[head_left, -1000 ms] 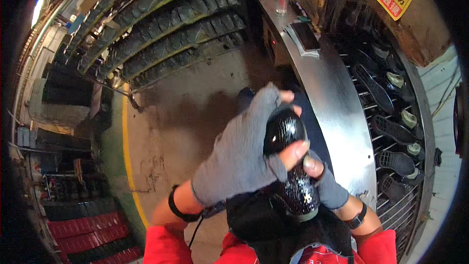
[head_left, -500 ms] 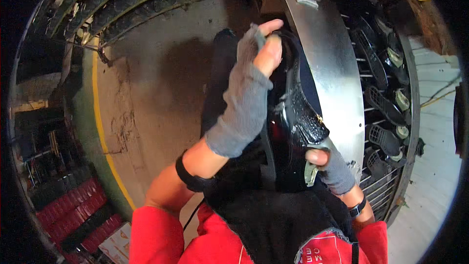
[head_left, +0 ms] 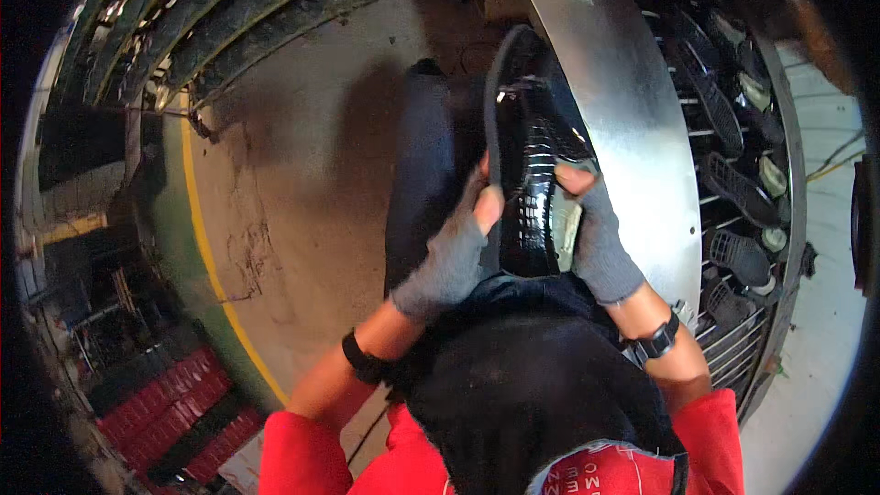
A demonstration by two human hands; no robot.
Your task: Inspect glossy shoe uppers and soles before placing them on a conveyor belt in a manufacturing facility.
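A glossy black shoe (head_left: 536, 142) with a scale-like texture is held over my lap, toe pointing away from me. My left hand (head_left: 458, 243), in a grey fingerless glove, grips its left edge along the sole. On the opposite side my right hand (head_left: 600, 238), gloved the same way, is closed on the shoe near its opening, thumb on top. A pale piece (head_left: 569, 225), perhaps a shoe last, shows beside the right hand. The undersides of the fingers are hidden. A black apron (head_left: 541, 357) covers my lap under the heel.
A curved metal counter (head_left: 655, 165) runs close on my right. Beyond it, a rack (head_left: 784, 247) holds several dark shoes with pale lasts. Shelving (head_left: 247, 14) stands far left, dark red items (head_left: 165, 394) lower left. A yellow line (head_left: 206, 252) crosses the floor.
My left hand has come down from the toe toward me, to the shoe's left side. The shoe has turned more upright, and my right hand has moved up along it.
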